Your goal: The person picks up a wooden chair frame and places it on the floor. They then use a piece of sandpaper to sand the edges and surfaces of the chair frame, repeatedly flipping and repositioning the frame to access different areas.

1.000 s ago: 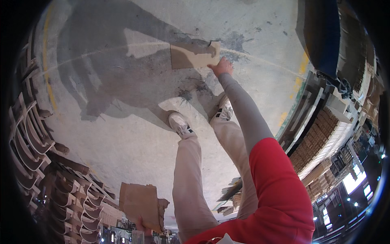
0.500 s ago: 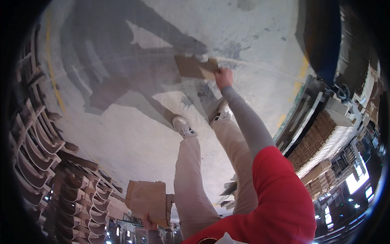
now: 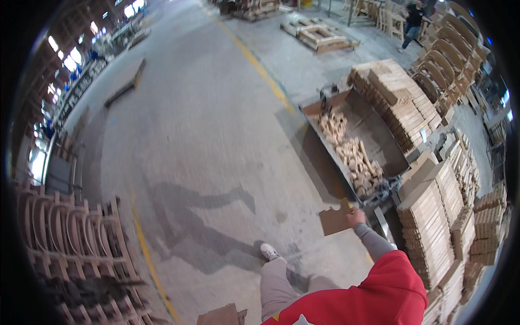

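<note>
My right hand [image 3: 356, 218] is closed on the edge of a flat brown cardboard piece [image 3: 333, 221] with a notched, torn-looking upper edge. It hangs above the concrete floor, out to my right, close to the near corner of a metal bin [image 3: 353, 187]. A second cardboard piece [image 3: 221, 316] shows in part at the lower edge, left of my legs. My left hand lies outside the picture, so its grip on that piece is hidden.
Wood offcuts [image 3: 360, 168] partly fill the bin. Stacked boards [image 3: 430, 216] line my right; curved wooden frames [image 3: 70, 225] stand on the left. A yellow line [image 3: 254, 62] runs along the floor. A wooden pallet [image 3: 319, 35] and a person [image 3: 414, 21] are farther off.
The view has swung up and ahead, bringing the bin and far floor into sight. My right hand still holds its cardboard, now beside the bin. My left hand has left the picture.
</note>
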Action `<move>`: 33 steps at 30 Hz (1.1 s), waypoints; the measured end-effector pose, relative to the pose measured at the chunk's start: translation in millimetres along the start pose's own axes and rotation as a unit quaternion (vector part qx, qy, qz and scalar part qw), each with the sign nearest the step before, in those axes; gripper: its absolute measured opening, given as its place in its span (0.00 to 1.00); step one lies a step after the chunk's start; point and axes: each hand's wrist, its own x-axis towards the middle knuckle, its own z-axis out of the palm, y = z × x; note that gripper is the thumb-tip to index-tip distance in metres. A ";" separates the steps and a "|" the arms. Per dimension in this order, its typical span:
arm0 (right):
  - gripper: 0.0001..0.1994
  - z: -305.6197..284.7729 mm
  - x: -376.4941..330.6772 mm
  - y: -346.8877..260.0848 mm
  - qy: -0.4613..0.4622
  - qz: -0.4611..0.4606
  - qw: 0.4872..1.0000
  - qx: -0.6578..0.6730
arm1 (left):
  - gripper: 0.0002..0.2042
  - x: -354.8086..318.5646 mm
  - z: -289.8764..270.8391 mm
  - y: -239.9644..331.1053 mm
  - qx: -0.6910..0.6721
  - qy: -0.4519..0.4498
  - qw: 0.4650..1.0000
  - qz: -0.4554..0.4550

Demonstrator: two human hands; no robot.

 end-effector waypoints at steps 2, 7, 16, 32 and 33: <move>0.16 -40.0 33.2 -32.5 0.098 0.016 0.995 0.008 | 0.32 7.9 51.2 50.5 -0.003 -0.008 1.000 0.008; 0.15 -92.4 77.0 -91.6 0.175 0.046 0.983 0.031 | 0.34 21.2 182.6 174.0 0.014 -0.019 0.999 0.037; 0.13 -80.8 110.7 -137.6 0.049 0.217 0.974 -0.048 | 0.19 -44.6 535.7 425.3 -0.040 -0.233 0.966 0.106; 0.13 -175.2 629.7 -505.2 0.079 0.147 0.804 0.571 | 0.21 -279.1 1073.5 707.3 0.011 -0.459 0.859 0.228; 0.12 -188.0 666.7 -530.2 0.089 0.137 0.782 0.601 | 0.20 -290.4 1105.7 720.3 0.017 -0.463 0.859 0.217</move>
